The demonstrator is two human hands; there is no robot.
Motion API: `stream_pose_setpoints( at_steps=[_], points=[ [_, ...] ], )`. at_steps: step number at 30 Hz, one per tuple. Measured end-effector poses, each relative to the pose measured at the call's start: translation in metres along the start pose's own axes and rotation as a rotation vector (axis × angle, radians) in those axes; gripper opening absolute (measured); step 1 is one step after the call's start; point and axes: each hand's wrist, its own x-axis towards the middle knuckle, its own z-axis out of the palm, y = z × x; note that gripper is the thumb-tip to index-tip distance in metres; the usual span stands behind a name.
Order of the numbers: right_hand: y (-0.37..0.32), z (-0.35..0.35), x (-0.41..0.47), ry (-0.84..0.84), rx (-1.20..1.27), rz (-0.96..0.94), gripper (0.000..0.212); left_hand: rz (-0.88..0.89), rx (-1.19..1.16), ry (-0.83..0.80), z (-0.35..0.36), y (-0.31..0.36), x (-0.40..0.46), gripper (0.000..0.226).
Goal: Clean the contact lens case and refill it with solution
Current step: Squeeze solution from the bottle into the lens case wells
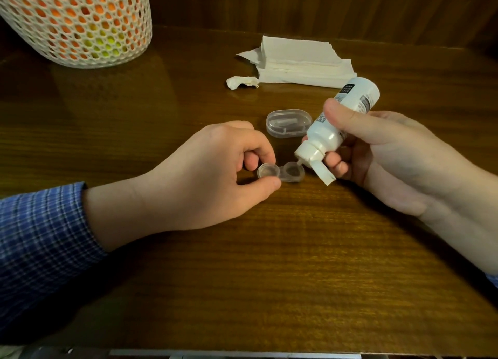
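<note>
A clear two-well contact lens case (281, 172) lies on the wooden table (269, 250) at the centre. My left hand (215, 170) pinches its left well between thumb and forefinger. My right hand (390, 153) grips a white solution bottle (339, 121), tilted nozzle-down. Its flip cap hangs open, and the nozzle tip sits just over the rim of the case's right well.
A clear oval plastic box (288, 122) lies just behind the case. A stack of white paper tissues (301, 62) and a crumpled tissue scrap (241, 82) sit farther back. A white mesh basket (78, 21) with orange and yellow contents stands at the far left.
</note>
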Motion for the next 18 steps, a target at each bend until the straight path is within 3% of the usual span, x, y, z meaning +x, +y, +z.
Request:
stream_pose_setpoints(
  at_steps=[9, 18],
  points=[
    [-0.0037, -0.0034, 0.0018, 0.068, 0.154, 0.073, 0.030, -0.014, -0.007, 0.013, 0.0000, -0.0011, 0.0005, 0.026],
    [-0.0084, -0.0076, -0.0059, -0.137, 0.448, 0.107, 0.021, -0.025, 0.008, 0.000, -0.0013, -0.0005, 0.0008, 0.040]
  ],
)
